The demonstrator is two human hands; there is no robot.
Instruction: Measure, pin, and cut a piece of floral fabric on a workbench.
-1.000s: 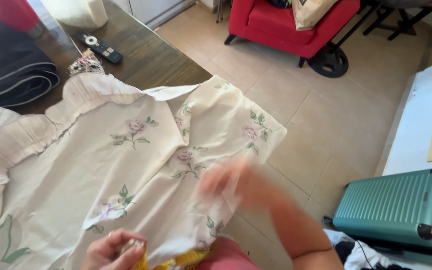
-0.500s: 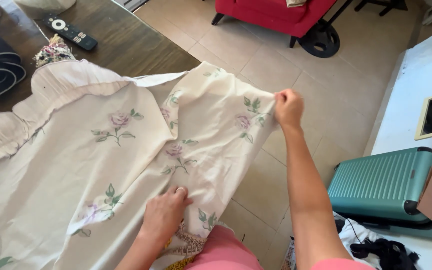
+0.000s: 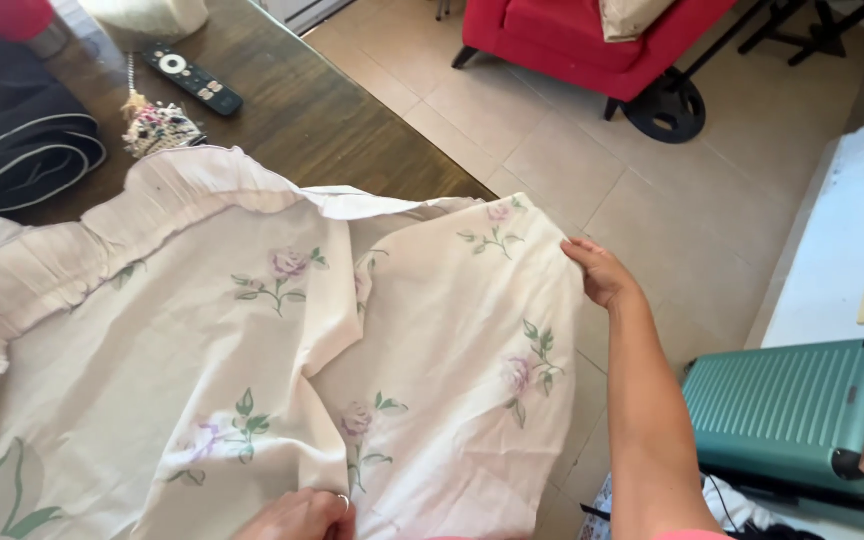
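A cream floral sheet [image 3: 252, 350] lies spread over a dark wooden table [image 3: 332, 120]. The right hand [image 3: 600, 272] pinches the sheet's far corner, hanging just off the table's edge. The left hand [image 3: 302, 515] grips the sheet's near edge, fingers curled closed. On the table beyond the sheet lie a black remote [image 3: 193, 80] and a folded dark blanket [image 3: 12, 140].

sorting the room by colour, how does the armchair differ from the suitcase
The armchair is red and soft, upholstered, with a beige cushion on it; the suitcase is teal, with a hard ribbed shell. The armchair stands upright on its legs, the suitcase lies flat on its side. Both rest on the tiled floor.
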